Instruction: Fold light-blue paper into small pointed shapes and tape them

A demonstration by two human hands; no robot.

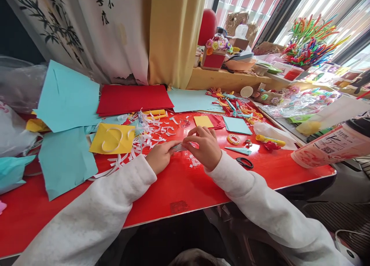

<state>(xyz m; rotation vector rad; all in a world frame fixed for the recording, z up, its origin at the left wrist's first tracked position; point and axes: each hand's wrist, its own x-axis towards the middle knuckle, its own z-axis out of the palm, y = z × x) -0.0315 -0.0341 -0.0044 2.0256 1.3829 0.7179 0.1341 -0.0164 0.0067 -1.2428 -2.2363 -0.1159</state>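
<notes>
A handicraft corner beside a window (pixel 254 2); whether in a home or a studio, I cannot tell. The red bench (pixel 179 193) carries stacked red paper (pixel 134 99) at the far side, light-blue sheets (pixel 69 94) on the left, curled white clippings (pixel 146 133) and, on the right, black-handled scissors (pixel 244 163). Bundled fuzzy colored stems (pixel 313 46) crowd the far-right sill. A bamboo-painted curtain (pixel 115 42) hangs far left.

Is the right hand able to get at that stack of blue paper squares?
Probably yes: the blue paper squares lie beyond the right hand, nothing seen on top, though it looks busy at a small piece in the left hand.
</notes>
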